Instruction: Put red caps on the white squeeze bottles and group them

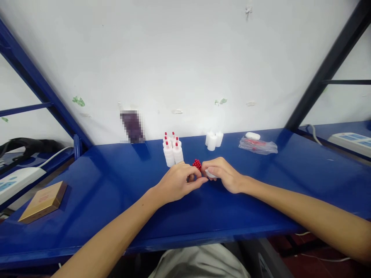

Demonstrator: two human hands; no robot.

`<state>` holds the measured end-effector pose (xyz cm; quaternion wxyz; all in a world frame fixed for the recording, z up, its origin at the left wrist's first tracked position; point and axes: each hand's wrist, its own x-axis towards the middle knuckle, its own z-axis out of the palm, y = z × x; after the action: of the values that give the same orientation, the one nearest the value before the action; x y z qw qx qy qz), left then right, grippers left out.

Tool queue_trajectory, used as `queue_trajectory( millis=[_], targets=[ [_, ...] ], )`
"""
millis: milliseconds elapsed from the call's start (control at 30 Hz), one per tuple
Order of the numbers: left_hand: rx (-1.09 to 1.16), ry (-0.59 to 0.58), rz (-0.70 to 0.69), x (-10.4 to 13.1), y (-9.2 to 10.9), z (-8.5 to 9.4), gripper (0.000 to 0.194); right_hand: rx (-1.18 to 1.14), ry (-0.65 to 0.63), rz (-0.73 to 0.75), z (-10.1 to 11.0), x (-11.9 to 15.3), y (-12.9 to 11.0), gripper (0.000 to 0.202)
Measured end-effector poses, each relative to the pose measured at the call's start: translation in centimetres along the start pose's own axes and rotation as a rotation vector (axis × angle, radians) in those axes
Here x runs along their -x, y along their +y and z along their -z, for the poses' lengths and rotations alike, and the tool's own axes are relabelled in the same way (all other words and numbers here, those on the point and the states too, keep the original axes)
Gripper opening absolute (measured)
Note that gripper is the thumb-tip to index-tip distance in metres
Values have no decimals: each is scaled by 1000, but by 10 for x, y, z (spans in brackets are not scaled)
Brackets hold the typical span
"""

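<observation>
My right hand (224, 174) is closed round a small white plastic bottle (211, 174), much of it hidden by the fingers. Its narrow end points towards my left hand (182, 179). The left thumb and forefinger curl together close beside it, and anything between their tips is too small to make out. Just behind the gap between both hands lies a cluster of small red caps (197, 164). Several white bottles with red tips (174, 150) stand in a tight group behind my left hand.
Plain white bottles (213, 141) stand near the wall. To their right lie a clear plastic bag (257, 146) with red pieces and a white bottle (252, 136) on its side. A gold box (44, 201) lies at the left of the blue table (121, 185). Metal posts rise at both sides.
</observation>
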<state>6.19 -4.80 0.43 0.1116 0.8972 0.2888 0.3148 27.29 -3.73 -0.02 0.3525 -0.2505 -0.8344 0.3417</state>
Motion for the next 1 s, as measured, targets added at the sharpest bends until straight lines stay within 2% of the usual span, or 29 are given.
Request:
queue_trajectory(
  millis=[133,333,600,800,900,1000],
  targets=[
    [89,116,-37,2,1,-1,13,1,-27,17,-1,1,-1,36],
    [49,169,-192,2,1,-2,13,70,-44,37,0,1,-8,42],
    [1,98,-240,2,-1,-6,11,209,-102,-53,-5,1,-8,48],
    [-86,18,-253,5,0,-6,11,245,-121,-16,-8,1,-12,47],
    [-178,-12,-266,4,-2,-2,19,238,-109,8,-9,0,-12,45],
    [-337,-7,-276,2,-7,11,29,273,-73,-5,-6,-2,-9,44]
  ],
)
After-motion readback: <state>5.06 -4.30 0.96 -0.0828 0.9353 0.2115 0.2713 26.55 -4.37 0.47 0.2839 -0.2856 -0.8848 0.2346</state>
